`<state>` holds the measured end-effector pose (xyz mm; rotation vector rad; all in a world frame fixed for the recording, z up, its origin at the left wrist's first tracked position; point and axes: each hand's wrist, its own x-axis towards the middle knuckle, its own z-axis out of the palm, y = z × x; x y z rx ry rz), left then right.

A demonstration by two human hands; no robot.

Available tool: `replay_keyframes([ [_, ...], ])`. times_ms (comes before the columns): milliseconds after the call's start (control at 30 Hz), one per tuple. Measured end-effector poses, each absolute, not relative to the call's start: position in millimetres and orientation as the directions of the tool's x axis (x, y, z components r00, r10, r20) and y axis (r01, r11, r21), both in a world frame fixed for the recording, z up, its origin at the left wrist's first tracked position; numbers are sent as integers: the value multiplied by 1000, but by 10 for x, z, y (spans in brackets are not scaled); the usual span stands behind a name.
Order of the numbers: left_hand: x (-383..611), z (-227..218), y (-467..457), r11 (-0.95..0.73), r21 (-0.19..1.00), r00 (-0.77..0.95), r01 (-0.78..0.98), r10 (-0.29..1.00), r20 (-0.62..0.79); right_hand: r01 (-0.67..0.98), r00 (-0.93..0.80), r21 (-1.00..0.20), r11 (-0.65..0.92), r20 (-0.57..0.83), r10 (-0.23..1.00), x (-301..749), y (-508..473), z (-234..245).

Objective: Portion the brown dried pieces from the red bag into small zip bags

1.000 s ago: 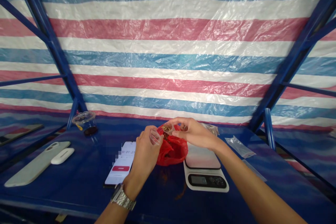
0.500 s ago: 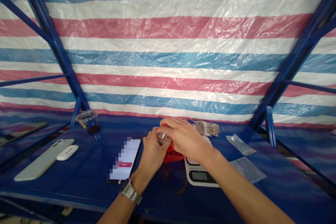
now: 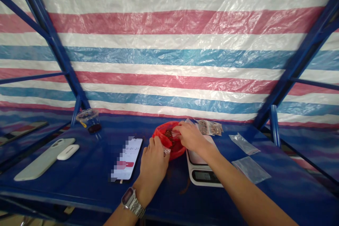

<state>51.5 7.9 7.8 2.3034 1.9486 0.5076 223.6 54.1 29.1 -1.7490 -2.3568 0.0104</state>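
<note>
Wears a watch [image 3: 132, 201], nearest. Grips a small clear thing [image 3: 166, 151] with closed fingers of the left hand [image 3: 153, 160]. Has a phone [image 3: 129, 160] at left, a white scale [image 3: 198, 162] at right, between them the red bag [image 3: 177, 153] of brown grains [image 3: 168, 134]. Bends fingers of the right hand [image 3: 192, 136] at the bag's mouth; cannot tell their grip. Farther right, has filled packets [image 3: 209, 127].

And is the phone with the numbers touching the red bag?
Apart. The head camera's view shows a strip of blue table between the phone and the red bag.
</note>
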Motion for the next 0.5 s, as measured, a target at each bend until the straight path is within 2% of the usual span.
replay_keyframes([
  [167,361,-35,280,-179,243,124,953,966,227,914,-355,-136,382,189,916,2076,731,141],
  [333,223,0,432,-134,220,65,966,953,295,938,-306,-94,334,227,925,1977,772,126],
  [433,175,46,450,-127,235,32,964,928,370,937,-294,-132,325,208,933,2011,772,135],
  [500,158,70,433,-149,285,2,947,889,458,916,-322,-188,354,178,930,2063,770,154],
])
